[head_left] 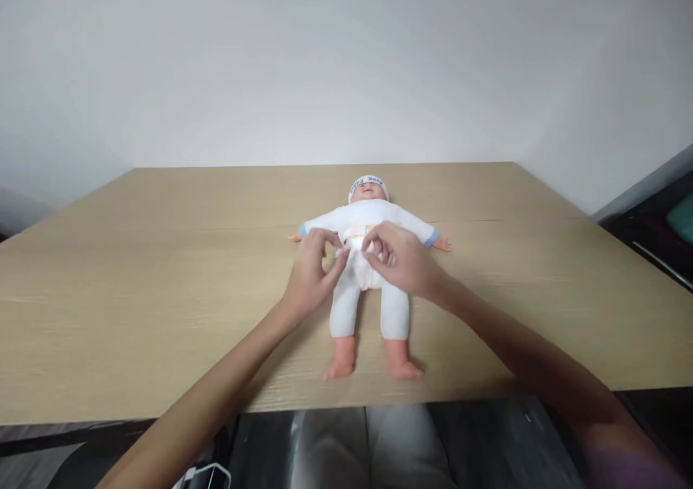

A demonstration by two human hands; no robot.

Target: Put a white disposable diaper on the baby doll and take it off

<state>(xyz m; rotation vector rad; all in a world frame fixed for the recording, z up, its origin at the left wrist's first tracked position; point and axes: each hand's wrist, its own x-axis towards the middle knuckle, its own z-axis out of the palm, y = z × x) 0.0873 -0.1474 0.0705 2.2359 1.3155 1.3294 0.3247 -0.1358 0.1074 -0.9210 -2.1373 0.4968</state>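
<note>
A baby doll [397, 319] lies on its back on the wooden table, head away from me and feet toward me. It wears a white outfit with blue cuffs and a white headband with blue lettering. Around its hips is a white diaper [368, 276] with an orange line near the waist. At the diaper's left side, my left hand [317, 266] has its thumb and fingertips pinched on a bit of white material, seemingly the diaper's edge. My right hand [398, 258] is curled over the diaper's right front, fingers bent to the thumb; what they hold is hidden.
The light wooden table [162, 279] reaches back to a pale wall [325, 70]. A dark object with a green patch [683, 220] stands at the right edge. Below the table's front edge are my legs [368, 446] and a white cable [216, 467].
</note>
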